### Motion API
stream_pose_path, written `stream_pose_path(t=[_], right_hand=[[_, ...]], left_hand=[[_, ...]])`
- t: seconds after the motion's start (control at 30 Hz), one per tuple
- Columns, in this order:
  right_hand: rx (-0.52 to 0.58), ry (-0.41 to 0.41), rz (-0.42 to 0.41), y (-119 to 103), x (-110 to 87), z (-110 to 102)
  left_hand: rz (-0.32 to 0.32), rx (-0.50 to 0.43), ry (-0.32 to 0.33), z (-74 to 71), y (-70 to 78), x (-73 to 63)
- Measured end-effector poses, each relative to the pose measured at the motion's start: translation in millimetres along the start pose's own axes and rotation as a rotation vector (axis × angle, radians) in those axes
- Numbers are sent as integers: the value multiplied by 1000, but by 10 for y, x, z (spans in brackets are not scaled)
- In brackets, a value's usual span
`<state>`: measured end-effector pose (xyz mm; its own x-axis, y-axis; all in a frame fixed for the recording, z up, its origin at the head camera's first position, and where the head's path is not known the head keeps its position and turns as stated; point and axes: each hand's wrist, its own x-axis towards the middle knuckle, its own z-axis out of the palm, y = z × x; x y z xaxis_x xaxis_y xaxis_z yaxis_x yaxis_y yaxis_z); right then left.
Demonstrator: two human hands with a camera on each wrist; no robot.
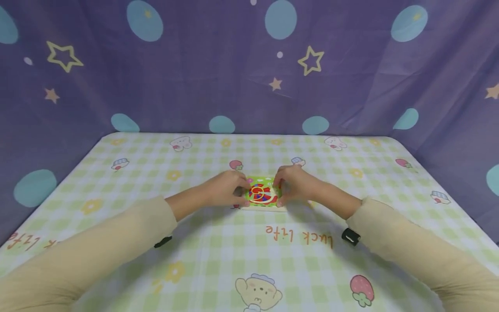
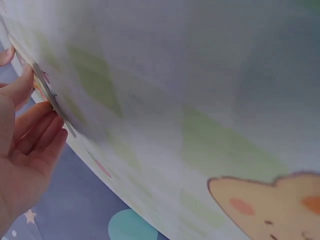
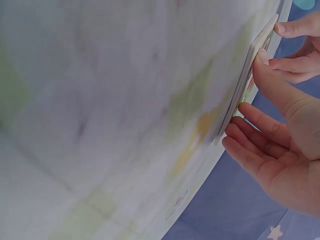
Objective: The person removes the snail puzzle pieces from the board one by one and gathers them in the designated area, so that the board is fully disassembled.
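Note:
A small square wooden picture puzzle (image 1: 262, 195) with a red and blue snail on a green ground lies at the middle of the table. My left hand (image 1: 223, 189) holds its left side, thumb at the near edge and fingers toward the far edge. On the right side, my right hand (image 1: 299, 183) grips it in the same way. From the left wrist view the thin pale edge of the puzzle (image 2: 46, 92) shows between thumb and fingers. In the right wrist view its edge (image 3: 248, 67) appears close to the cloth; whether it touches the cloth is unclear.
A green and white checked tablecloth (image 1: 218, 260) with printed cartoons covers the table. Behind it hangs a purple curtain (image 1: 234, 78) with stars and blue ovals. Dark straps (image 1: 351, 237) show at both sleeves.

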<state>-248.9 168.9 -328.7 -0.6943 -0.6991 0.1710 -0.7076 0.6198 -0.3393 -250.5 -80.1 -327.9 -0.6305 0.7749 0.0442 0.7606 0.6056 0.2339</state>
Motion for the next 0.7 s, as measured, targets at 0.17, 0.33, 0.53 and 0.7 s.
stream_pose_path(t=[0.17,0.33,0.53,0.7], right_hand=[[-18,-58,89,-177,-2,11],[-39,-77,102,-267,-8,37],[-9,-123,128,-367,-4,52],[-3,-135,133,-448,-16,86]], left_hand=[[9,15,-4,-14,37,-106],[-14,0,13,-2,84,-214],[-40,0,11,5,148,-333],[-38,13,34,14,187,-435]])
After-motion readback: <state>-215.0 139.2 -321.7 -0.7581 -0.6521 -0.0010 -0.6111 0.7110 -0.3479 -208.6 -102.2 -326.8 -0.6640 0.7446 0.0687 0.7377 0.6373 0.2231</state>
